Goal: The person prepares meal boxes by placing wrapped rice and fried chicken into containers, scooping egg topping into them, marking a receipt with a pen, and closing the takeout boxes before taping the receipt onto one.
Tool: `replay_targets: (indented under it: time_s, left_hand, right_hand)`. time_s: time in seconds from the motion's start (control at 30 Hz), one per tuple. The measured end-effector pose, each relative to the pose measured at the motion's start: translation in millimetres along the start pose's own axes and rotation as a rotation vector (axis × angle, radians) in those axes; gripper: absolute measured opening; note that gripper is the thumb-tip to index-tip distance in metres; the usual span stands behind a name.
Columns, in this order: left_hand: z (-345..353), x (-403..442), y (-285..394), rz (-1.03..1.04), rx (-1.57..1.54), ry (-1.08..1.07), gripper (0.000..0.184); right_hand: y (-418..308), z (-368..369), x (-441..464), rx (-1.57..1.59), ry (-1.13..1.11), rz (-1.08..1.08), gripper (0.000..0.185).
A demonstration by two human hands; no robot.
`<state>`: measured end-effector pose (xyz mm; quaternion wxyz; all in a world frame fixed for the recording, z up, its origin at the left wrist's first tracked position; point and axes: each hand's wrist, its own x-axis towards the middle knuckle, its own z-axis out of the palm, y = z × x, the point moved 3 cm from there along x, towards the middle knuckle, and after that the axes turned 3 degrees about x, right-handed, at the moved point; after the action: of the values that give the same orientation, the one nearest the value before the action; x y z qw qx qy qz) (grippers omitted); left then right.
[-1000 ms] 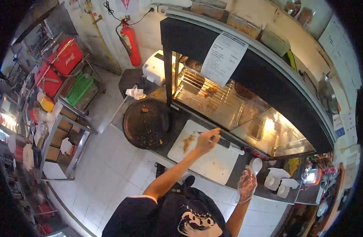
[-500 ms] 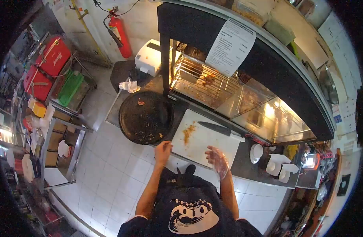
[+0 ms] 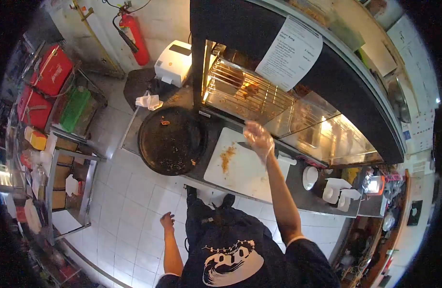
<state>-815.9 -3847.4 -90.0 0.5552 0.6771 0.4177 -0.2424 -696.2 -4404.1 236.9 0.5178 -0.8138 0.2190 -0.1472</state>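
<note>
My right hand (image 3: 258, 139), in a clear plastic glove, reaches over the back of the white cutting board (image 3: 240, 168) toward the lower edge of the lit display cabinet (image 3: 274, 103). Its fingers are slightly blurred and loosely apart, with nothing visible in them. Under that hand lies a large knife (image 3: 286, 160), its blade partly hidden and its white handle showing. Orange-brown crumbs (image 3: 227, 158) are scattered on the board. My left hand (image 3: 168, 222) hangs low over the tiled floor, away from the counter, fingers loosely open and holding nothing.
A round black pan (image 3: 172, 144) with scraps sits left of the board. Behind it are a crumpled tissue (image 3: 149, 101) and a white printer (image 3: 174, 62). White boxes (image 3: 337, 192) stand at right. A paper slip (image 3: 290, 53) hangs on the cabinet. A metal-framed rack (image 3: 73, 180) is at left.
My right hand has risen from the board's front edge across to the cabinet side, over the knife. My left hand has dropped back from the counter edge, down and leftward. The view has shifted slightly.
</note>
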Motion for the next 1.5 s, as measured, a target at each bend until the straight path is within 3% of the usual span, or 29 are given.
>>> replay_targets:
  time_s: [0.03,0.07,0.1,0.17,0.23,0.33,0.4,0.47,0.53,0.57,0.63,0.7,0.8,0.83,0.93,1.0,1.07,1.23,1.5]
  left_hand:
    - [-8,6,-19,-0.002,0.004,-0.003,0.024]
    - [-18,10,-43,-0.049,-0.077,0.026,0.025]
    - [-26,11,-60,-0.096,-0.157,0.054,0.025]
    - [-35,0,-83,-0.133,-0.130,0.045,0.026]
    - [-35,-5,-98,-0.177,-0.117,0.041,0.027]
    - [-39,-16,-118,-0.204,-0.165,0.018,0.028]
    - [-33,-17,-118,-0.207,-0.214,0.058,0.028]
    - [-32,-16,-121,-0.171,-0.256,0.046,0.030]
    - [-30,-26,-115,-0.126,-0.221,0.026,0.033]
    - [-31,-35,-112,-0.116,-0.187,0.030,0.035]
    - [-31,-49,-107,-0.134,-0.118,0.019,0.037]
    - [-36,-59,-121,-0.168,-0.095,0.015,0.038]
    - [-50,-81,-134,-0.183,-0.053,0.002,0.038]
    - [-57,-88,-142,-0.219,-0.034,0.024,0.037]
    - [-78,-99,-164,-0.321,0.015,0.062,0.038]
    - [-87,-99,-178,-0.396,0.051,0.080,0.040]
    - [-101,-102,-188,-0.405,0.069,0.110,0.037]
    - [-108,-88,-161,-0.304,-0.068,0.112,0.036]
    - [-86,-75,-50,-0.146,-0.167,0.136,0.032]
  right_hand:
    - [15,3,25,0.313,-0.048,-0.124,0.036]
    - [22,-4,41,0.309,-0.043,-0.121,0.036]
    - [31,-12,54,0.621,-0.024,0.000,0.043]
    - [35,-19,60,0.928,0.007,0.119,0.050]
    - [30,-27,61,0.673,0.153,0.029,0.057]
    - [28,-36,46,0.721,0.179,0.022,0.061]
    - [65,-55,47,0.581,0.108,-0.120,0.060]
    - [111,-73,53,0.664,-0.008,-0.034,0.060]
    - [111,-81,49,0.332,0.315,0.042,0.027]
    - [95,-69,50,0.310,0.290,0.057,0.027]
    - [18,-27,53,-0.383,0.312,-0.324,0.030]
    - [-13,0,71,-0.426,0.350,-0.404,0.035]
    - [-32,13,138,-0.613,0.390,-0.437,0.066]
    - [-39,17,164,-0.991,0.547,-0.569,0.068]
    - [-59,29,238,-1.349,0.379,-0.352,0.075]
    - [-74,35,261,-1.333,0.137,-0.003,0.073]
    - [-82,36,268,-1.335,0.038,0.140,0.071]
    - [-68,30,250,-1.321,0.165,-0.031,0.067]
    - [-60,29,220,-1.176,0.345,-0.101,0.062]
